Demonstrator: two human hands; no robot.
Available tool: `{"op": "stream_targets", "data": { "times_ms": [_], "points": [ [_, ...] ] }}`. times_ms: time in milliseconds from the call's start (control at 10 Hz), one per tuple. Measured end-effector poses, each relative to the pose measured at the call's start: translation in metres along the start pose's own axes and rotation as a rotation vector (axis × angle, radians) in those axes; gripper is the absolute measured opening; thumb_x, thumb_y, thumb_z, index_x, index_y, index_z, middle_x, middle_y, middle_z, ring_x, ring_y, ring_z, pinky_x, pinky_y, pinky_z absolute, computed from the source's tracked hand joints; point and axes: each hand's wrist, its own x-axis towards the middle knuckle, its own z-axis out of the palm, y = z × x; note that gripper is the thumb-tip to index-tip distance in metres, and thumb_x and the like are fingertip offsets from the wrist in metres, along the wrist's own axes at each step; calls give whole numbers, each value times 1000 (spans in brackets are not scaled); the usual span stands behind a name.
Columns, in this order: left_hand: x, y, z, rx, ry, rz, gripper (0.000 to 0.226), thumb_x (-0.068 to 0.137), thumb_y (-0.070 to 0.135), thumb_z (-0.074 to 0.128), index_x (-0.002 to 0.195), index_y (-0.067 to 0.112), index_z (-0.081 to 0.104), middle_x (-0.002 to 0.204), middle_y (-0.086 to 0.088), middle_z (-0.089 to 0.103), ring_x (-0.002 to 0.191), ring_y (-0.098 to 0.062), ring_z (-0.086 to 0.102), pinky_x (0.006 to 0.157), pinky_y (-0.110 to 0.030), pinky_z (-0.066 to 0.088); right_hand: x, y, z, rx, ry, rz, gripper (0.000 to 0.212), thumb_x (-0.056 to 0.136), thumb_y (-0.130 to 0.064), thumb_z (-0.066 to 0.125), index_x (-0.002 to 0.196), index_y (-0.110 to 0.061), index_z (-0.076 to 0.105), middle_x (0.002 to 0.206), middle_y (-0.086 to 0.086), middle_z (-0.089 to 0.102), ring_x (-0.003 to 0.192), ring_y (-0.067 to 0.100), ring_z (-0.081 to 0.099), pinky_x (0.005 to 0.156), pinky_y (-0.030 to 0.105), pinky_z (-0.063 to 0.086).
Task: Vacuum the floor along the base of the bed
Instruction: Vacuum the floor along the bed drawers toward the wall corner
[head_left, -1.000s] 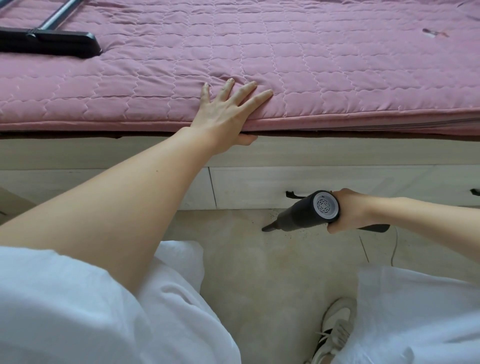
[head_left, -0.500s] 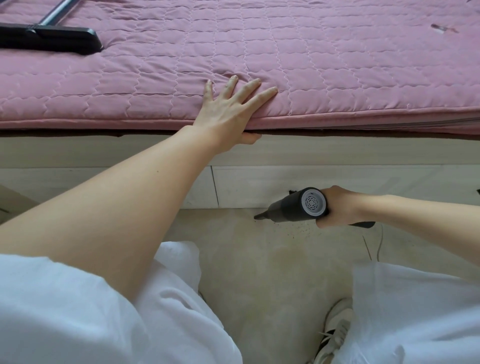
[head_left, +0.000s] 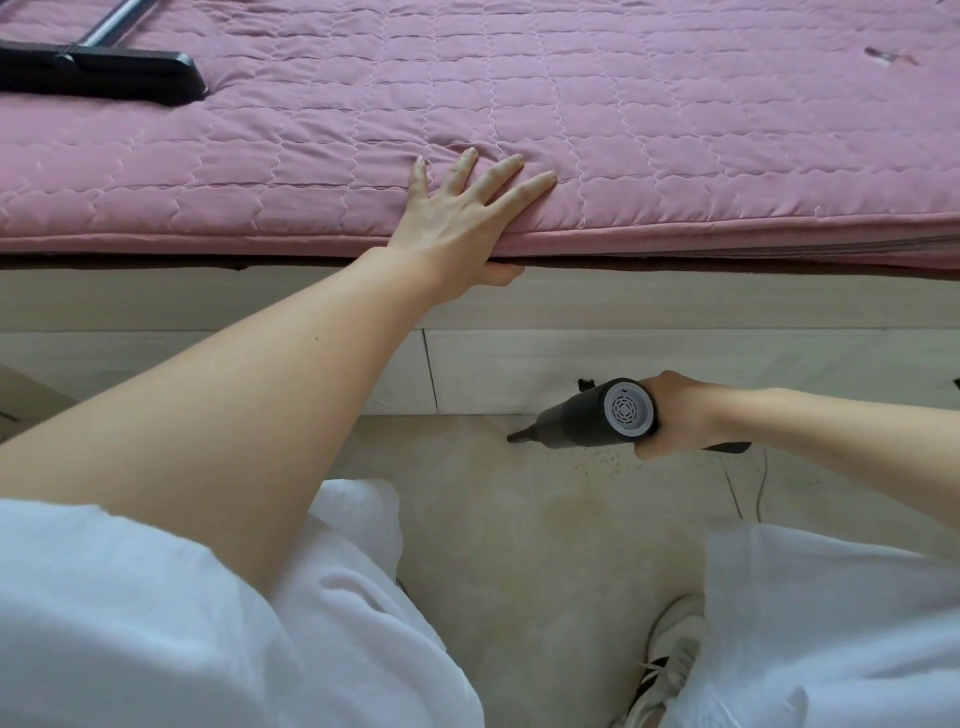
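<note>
A small black handheld vacuum (head_left: 582, 418) with a grey vented rear cap is gripped by my right hand (head_left: 675, 415). Its narrow nozzle points left and down, close to the beige floor (head_left: 519, 519) just in front of the pale wooden bed base (head_left: 675, 358). Dark crumbs speckle the floor under the vacuum body. My left hand (head_left: 462, 223) lies flat with straight spread fingers on the edge of the pink quilted mattress (head_left: 571, 104), thumb tucked under the edge.
A black flat mop head (head_left: 104, 75) with a metal pole lies on the mattress at the far left. A thin cable (head_left: 748, 483) runs on the floor by my right wrist. My white trousers and a white sneaker (head_left: 670, 660) fill the foreground.
My right hand has carried the vacuum left along the bed base, its nozzle now nearer the seam between the two base panels. My left hand has stayed on the mattress edge.
</note>
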Motion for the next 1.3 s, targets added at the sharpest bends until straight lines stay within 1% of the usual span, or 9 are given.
{"op": "stream_targets", "data": {
  "times_ms": [200,300,400,600,700,800,900,1200,1300],
  "points": [
    [0,0,0,5,-1,-2,90,86,55,61,154,41,3,164,4,6,150,-33,5,112,-70,8,-11,8,-2,-12,-1,59,27,72,-20,71,79,-26,46,71,-10,53,57,2,47,40,7,32],
    [0,1,0,11,1,-8,91,85,56,62,154,41,3,164,4,6,150,-33,6,112,-70,9,-14,14,-2,-15,7,70,28,70,-20,71,74,-28,44,71,-8,54,55,2,46,42,10,33],
    [0,1,0,24,1,-13,92,85,56,62,154,42,2,164,4,6,150,-32,6,112,-70,9,-16,17,-2,-20,9,73,30,70,-19,71,70,-29,42,67,-11,50,54,1,45,40,7,31],
    [0,1,1,19,6,-11,92,85,56,62,153,42,2,164,4,7,150,-32,6,112,-70,9,-21,21,-5,-30,-7,79,32,69,-20,72,69,-29,42,68,-12,51,57,0,47,47,14,34],
    [0,1,1,19,8,-12,93,84,56,62,153,42,2,164,4,7,150,-32,6,112,-70,9,-22,22,-6,-28,-18,78,32,69,-20,73,70,-29,42,70,-12,52,59,0,48,49,14,34],
    [-1,1,1,19,7,-12,92,84,56,63,154,42,3,164,4,7,150,-32,6,113,-69,9,-23,23,-5,-34,-27,83,29,69,-18,71,69,-26,43,68,-11,51,57,1,47,47,13,33],
    [0,1,0,18,7,-12,92,85,56,62,153,42,2,164,4,7,150,-32,6,113,-69,9,-22,26,-2,-10,-14,88,27,68,-17,70,68,-25,44,67,-9,51,56,4,47,49,16,35],
    [0,1,0,15,2,-10,92,85,56,61,154,41,2,164,3,6,150,-32,6,112,-70,9,-15,14,5,20,-32,51,26,72,-16,68,69,-26,44,66,-10,49,56,3,45,48,14,34],
    [-1,1,0,11,4,-10,92,85,55,62,154,41,2,164,3,7,150,-32,6,112,-70,9,-9,10,7,12,-43,23,24,70,-18,68,70,-27,45,68,-10,51,63,10,50,53,19,37]
  ]
}}
